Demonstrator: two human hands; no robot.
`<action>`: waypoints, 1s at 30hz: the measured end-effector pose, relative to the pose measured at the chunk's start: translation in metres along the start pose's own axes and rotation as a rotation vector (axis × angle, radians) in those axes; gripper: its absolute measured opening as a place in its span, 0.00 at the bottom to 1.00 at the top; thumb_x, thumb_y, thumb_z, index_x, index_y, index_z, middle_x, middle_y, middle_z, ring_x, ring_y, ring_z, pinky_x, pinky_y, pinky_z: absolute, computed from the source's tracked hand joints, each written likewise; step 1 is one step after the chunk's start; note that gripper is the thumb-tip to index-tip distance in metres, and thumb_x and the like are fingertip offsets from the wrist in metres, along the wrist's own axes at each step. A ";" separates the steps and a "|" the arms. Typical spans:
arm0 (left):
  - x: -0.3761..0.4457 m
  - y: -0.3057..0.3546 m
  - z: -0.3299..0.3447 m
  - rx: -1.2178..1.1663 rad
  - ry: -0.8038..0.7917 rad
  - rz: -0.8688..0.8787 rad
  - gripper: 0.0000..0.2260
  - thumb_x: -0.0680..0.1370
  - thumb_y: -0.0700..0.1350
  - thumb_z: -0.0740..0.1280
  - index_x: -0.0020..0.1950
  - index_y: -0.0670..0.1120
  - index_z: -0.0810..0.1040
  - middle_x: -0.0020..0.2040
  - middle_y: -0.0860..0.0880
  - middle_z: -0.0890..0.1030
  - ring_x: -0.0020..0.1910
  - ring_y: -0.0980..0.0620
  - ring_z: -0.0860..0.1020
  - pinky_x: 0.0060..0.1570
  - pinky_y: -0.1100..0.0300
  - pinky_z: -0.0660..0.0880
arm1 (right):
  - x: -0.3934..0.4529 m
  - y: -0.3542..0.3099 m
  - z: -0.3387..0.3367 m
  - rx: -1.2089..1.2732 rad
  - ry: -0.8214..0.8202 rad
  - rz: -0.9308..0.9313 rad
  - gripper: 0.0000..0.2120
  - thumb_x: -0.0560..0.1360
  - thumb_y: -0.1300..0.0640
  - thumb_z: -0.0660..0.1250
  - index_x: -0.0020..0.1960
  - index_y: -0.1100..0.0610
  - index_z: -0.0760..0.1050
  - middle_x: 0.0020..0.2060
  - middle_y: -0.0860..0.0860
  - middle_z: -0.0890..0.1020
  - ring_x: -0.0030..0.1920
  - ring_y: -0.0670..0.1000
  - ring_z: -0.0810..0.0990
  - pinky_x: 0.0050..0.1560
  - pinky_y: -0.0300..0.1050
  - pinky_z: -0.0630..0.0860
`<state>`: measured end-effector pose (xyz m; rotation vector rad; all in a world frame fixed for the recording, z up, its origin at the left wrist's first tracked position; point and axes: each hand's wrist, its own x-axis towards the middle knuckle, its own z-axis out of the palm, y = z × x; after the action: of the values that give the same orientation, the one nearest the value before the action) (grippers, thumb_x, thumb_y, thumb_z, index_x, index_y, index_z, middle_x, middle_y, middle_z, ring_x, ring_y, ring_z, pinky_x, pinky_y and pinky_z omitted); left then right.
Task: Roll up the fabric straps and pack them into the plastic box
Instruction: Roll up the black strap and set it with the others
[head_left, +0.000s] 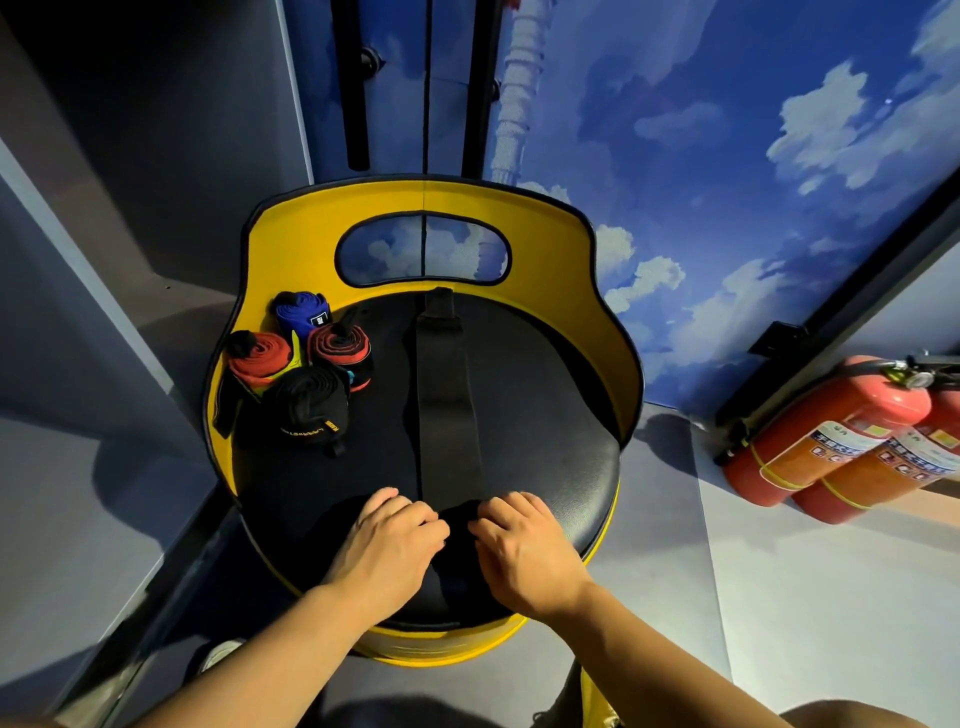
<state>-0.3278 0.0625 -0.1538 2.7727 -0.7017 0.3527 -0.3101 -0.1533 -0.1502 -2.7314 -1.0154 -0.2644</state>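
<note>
Fingers of both hands curl down onto the near end of a black strap (445, 410), which lies flat along the middle of a black seat (545, 415). L hand (387, 545) sits just left of the strap's near end, R hand (522, 545) just right; fingertips of each bend onto a dark bunched part of the strap between them. Looks like a started roll, but black on black, so can't tell how far it is wound. Knuckles up, wrists low, both forearms come in from the bottom edge.

Strap runs away from the hands twd the seat back, far end w/ a darker tab near the yellow backrest (291, 228). Backrest is curved, w/ an oval cutout up top.

On the seat's left side, 4 rolled straps sit in a tight cluster, touching each other: blue roll (304, 312) farthest back, orange roll (260, 358) at the left by the yellow rim, red-edged roll (340, 351) to the right, black roll (311, 408) nearest, w/ small yellow lettering on it. A loose black tail hangs off the cluster's left side along the rim.

No plastic box in view.

Two red extinguishers (831, 436) lean at the right on the floor, against a wall (727, 156) painted w/ blue sky and clouds.
</note>
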 end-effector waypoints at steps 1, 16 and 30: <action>0.000 -0.001 0.002 -0.008 0.002 -0.004 0.09 0.69 0.45 0.80 0.47 0.54 0.85 0.45 0.55 0.82 0.43 0.52 0.81 0.64 0.53 0.67 | -0.002 0.001 0.000 0.006 -0.009 0.008 0.11 0.77 0.51 0.62 0.54 0.53 0.80 0.49 0.48 0.79 0.47 0.52 0.76 0.52 0.47 0.74; 0.008 0.002 0.006 -0.133 0.021 -0.203 0.07 0.74 0.41 0.75 0.51 0.47 0.86 0.43 0.52 0.80 0.42 0.48 0.78 0.42 0.51 0.80 | 0.010 0.000 0.007 -0.026 0.044 0.112 0.10 0.76 0.56 0.63 0.57 0.50 0.77 0.40 0.45 0.78 0.41 0.51 0.73 0.50 0.45 0.72; 0.020 -0.002 -0.002 -0.278 0.054 -0.390 0.07 0.73 0.46 0.77 0.40 0.52 0.80 0.35 0.55 0.78 0.36 0.51 0.77 0.37 0.54 0.75 | 0.008 0.000 0.008 0.000 0.079 0.106 0.09 0.79 0.52 0.62 0.54 0.54 0.79 0.48 0.49 0.77 0.46 0.53 0.74 0.53 0.47 0.73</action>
<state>-0.3097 0.0565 -0.1464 2.5438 -0.1699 0.2271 -0.3034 -0.1465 -0.1560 -2.7400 -0.8471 -0.3509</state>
